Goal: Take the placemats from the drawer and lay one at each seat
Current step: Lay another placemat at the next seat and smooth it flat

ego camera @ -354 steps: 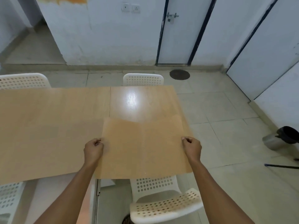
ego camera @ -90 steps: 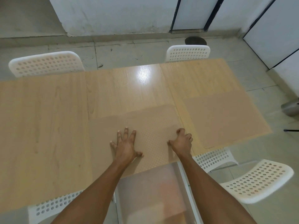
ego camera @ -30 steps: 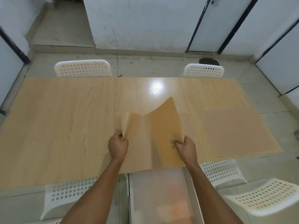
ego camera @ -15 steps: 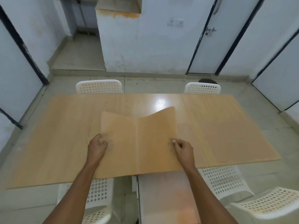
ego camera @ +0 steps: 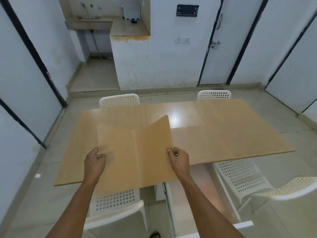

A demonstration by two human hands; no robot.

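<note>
I hold a tan placemat (ego camera: 135,157) above the near edge of the wooden table (ego camera: 214,121). My left hand (ego camera: 95,162) pinches its left edge and my right hand (ego camera: 179,160) pinches its right edge. The mat bends along a middle crease, its right half tilted up. A second placemat (ego camera: 223,143), nearly the table's colour, lies flat on the near right part of the table. An open white drawer (ego camera: 197,203) sticks out below the table's near edge, between my forearms.
White perforated chairs stand at the near left (ego camera: 116,205), near right (ego camera: 240,177), far left (ego camera: 119,100) and far right (ego camera: 214,95). Another chair back (ego camera: 289,188) is at the lower right. Doors and walls ring the room.
Earlier I laid a mat on the right, then pressed another flat. In the last second I lifted this mat by both edges and carried it slightly left; my view rose.
</note>
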